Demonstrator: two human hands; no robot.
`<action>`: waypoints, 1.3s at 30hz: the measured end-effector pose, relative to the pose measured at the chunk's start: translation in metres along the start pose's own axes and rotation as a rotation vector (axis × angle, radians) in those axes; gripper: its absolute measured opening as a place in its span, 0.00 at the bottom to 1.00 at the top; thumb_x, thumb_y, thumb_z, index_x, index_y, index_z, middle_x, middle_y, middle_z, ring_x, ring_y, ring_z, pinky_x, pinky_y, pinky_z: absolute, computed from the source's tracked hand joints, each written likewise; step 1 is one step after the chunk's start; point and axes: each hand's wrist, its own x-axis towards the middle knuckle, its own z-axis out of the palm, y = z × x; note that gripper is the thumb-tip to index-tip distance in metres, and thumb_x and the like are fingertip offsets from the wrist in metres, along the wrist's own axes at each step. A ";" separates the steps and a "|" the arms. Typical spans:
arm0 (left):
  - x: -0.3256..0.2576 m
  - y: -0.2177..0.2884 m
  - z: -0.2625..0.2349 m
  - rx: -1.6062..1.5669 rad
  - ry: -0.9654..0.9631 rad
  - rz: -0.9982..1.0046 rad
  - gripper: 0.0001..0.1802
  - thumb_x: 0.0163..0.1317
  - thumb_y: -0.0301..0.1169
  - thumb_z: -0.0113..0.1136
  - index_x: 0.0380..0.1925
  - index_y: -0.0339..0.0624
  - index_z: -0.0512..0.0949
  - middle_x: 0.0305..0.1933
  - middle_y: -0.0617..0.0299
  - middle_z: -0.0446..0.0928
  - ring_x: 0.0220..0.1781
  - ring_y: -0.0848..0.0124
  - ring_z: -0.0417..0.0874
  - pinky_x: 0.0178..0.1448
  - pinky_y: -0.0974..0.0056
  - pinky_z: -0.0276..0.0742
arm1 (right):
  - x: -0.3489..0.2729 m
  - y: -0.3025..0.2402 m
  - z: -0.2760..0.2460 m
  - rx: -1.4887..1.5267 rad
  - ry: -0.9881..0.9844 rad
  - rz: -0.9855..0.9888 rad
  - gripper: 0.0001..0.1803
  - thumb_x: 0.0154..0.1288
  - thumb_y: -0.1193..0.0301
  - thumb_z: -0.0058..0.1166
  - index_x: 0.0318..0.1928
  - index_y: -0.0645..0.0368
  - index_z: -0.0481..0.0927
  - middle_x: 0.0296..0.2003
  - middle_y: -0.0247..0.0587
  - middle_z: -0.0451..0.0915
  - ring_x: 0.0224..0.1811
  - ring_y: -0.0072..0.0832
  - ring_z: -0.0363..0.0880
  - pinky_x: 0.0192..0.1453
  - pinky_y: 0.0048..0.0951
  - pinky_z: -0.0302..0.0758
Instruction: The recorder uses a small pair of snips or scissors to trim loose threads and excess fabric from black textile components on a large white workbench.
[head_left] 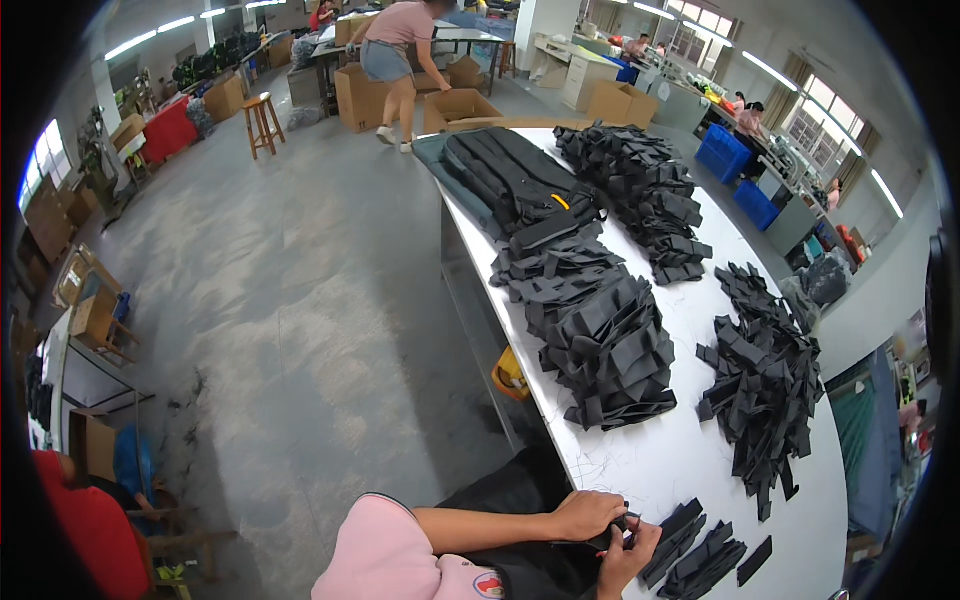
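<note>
My left hand (590, 516) reaches in from the left at the table's near edge, its fingers closed on a small black fabric piece (602, 541). Close against it, my right hand (632, 556) pinches the same piece, which the fingers partly hide. Just right of my hands, small bundles of black fabric strips (706, 562) lie on the white table (640, 462). One single strip (755, 561) lies apart beside them. Farther up the table is a large heap of folded black fabric pieces (610, 335).
More black pieces form a heap on the right (765, 390) and another at the far end (640, 190). Black backpack-like goods (515, 180) lie at the far left corner. Beyond the table a person (395, 60) bends over an open carton (460, 108). A wooden stool (262, 125) stands on the floor.
</note>
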 end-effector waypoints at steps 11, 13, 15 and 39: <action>-0.006 -0.015 -0.006 -0.179 -0.075 -0.064 0.16 0.66 0.39 0.47 0.34 0.37 0.77 0.30 0.46 0.78 0.35 0.52 0.80 0.40 0.58 0.73 | 0.004 -0.027 -0.001 -0.064 -0.042 -0.118 0.09 0.49 0.81 0.60 0.33 0.63 0.77 0.29 0.43 0.69 0.27 0.34 0.72 0.31 0.29 0.70; -0.008 -0.016 -0.005 -0.262 -0.098 -0.103 0.17 0.66 0.39 0.47 0.33 0.35 0.77 0.29 0.46 0.78 0.33 0.59 0.81 0.39 0.60 0.73 | 0.010 -0.021 -0.004 -0.062 -0.067 -0.116 0.07 0.50 0.80 0.59 0.31 0.63 0.76 0.27 0.43 0.69 0.27 0.35 0.72 0.31 0.30 0.69; -0.007 -0.011 -0.010 -0.278 -0.123 -0.122 0.18 0.66 0.39 0.48 0.32 0.34 0.77 0.27 0.47 0.76 0.29 0.66 0.77 0.38 0.61 0.72 | 0.014 -0.019 -0.002 -0.059 -0.062 -0.104 0.05 0.52 0.80 0.58 0.26 0.65 0.74 0.24 0.45 0.69 0.26 0.38 0.71 0.30 0.33 0.68; 0.010 0.006 -0.019 -0.422 -0.127 -0.409 0.17 0.69 0.36 0.46 0.35 0.35 0.79 0.15 0.70 0.65 0.21 0.83 0.61 0.25 0.71 0.59 | 0.021 -0.021 -0.036 -0.230 -0.168 -0.149 0.17 0.49 0.76 0.61 0.43 0.58 0.78 0.32 0.37 0.72 0.25 0.30 0.75 0.27 0.28 0.70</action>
